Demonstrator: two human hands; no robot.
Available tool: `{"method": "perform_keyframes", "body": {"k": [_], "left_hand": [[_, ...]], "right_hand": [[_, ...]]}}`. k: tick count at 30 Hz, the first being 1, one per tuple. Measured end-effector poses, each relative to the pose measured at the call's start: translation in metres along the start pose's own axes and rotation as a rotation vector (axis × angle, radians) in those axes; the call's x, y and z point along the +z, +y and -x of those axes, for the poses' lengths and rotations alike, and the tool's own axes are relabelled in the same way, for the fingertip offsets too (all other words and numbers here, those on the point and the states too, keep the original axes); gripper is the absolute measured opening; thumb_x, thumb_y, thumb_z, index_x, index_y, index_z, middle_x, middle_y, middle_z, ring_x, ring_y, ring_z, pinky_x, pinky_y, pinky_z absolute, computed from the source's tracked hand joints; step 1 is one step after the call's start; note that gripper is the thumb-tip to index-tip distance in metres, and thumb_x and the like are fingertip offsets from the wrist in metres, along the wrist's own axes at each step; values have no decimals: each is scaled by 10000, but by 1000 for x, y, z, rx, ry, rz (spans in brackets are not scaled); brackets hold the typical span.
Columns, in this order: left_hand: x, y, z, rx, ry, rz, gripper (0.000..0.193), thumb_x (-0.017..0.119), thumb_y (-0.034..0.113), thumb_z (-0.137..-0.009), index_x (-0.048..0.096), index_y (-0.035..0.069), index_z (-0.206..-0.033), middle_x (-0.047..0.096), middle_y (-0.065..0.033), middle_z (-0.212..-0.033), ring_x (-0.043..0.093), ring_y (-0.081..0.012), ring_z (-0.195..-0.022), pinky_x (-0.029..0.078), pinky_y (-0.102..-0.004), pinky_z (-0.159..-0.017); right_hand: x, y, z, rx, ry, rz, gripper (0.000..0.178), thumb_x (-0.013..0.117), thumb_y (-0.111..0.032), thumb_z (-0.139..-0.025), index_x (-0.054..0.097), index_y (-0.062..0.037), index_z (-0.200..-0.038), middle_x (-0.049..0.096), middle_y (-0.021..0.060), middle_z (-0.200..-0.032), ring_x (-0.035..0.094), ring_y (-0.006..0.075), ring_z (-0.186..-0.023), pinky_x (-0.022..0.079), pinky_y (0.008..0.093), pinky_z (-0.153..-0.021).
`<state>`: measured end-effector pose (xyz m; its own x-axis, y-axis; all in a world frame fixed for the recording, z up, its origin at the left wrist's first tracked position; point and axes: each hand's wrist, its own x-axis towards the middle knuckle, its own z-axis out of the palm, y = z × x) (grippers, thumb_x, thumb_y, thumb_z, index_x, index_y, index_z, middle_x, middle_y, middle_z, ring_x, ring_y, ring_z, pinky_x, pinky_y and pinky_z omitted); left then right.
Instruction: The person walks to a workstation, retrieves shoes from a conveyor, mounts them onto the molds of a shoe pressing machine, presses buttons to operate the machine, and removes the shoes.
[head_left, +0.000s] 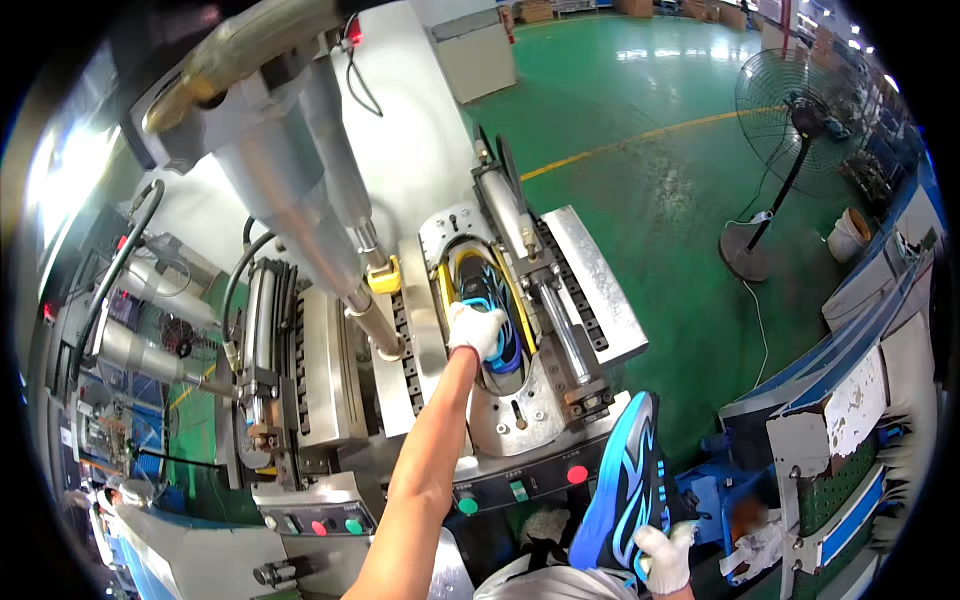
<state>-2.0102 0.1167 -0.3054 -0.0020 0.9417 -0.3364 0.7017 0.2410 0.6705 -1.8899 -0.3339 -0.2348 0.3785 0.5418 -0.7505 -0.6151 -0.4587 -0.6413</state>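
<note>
A person's gloved left hand [474, 330], fingers closed on a blue and black shoe [487, 300], seats it in the press machine [590, 290] at frame centre. The right hand [665, 556], lower right, grips a second shoe [627, 490]. Loading seems underway; letting go cleanly looks next.

There are two shoes: one shoe in the machine [482, 300] and one shoe held low [628, 490]. There are two gloved hands, the left hand [474, 330] and the right hand [665, 556]. One fan [790, 105] stands on the green floor [640, 130]. One white bucket [848, 235] sits near it.
</note>
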Motion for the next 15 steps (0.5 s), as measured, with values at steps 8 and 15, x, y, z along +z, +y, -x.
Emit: {"method": "perform_keyframes", "body": {"k": [8, 15], "left_hand": [[-116, -67, 133, 102, -93, 443, 256, 803, 255, -818, 739, 43, -947, 666, -12, -790, 585, -111, -708, 488, -312, -645], [-206, -184, 339, 19, -149, 317, 631, 840, 253, -741, 637, -26, -1269, 734, -118, -1105, 698, -210, -944, 558, -373, -889]], "right_hand": [[57, -28, -40, -1082, 94, 856, 300, 823, -160, -786, 699, -14, -1018, 651, 27, -815, 545, 116, -607, 472, 309, -558], [260, -133, -163, -507, -335, 761, 427, 818, -262, -785, 623, -2, -1062, 666, 88, -837, 615, 127, -686, 516, 317, -562]]}}
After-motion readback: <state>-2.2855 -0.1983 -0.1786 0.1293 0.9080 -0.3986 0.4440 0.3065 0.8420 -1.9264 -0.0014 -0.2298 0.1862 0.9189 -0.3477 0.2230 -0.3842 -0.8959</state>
